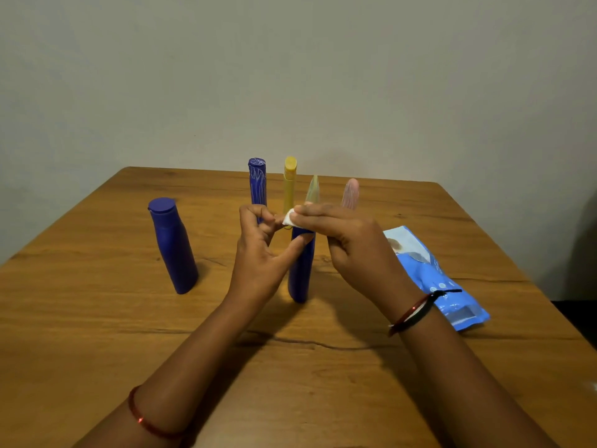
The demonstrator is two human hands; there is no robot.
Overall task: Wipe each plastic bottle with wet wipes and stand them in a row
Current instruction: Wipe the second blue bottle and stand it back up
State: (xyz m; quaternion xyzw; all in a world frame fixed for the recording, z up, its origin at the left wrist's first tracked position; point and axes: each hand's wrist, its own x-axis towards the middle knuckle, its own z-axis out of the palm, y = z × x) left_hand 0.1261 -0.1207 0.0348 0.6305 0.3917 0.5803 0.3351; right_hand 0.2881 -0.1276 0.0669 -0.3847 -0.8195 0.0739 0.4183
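Blue bottle (302,270) stands centre on the tabletop (97,318), both hands (258,250) (349,240) pinching a wet wipe (289,218) at its top; four bottles (289,182) stand behind, one (172,245) left seemingly waiting.

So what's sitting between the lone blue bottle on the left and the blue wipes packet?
In the head view, another blue bottle stands between the lone blue bottle and wipes packet, with both hands at its top holding a white wipe.

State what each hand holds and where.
Right hand pinches a white wipe at the blue bottle's top; left hand pinches its other edge.
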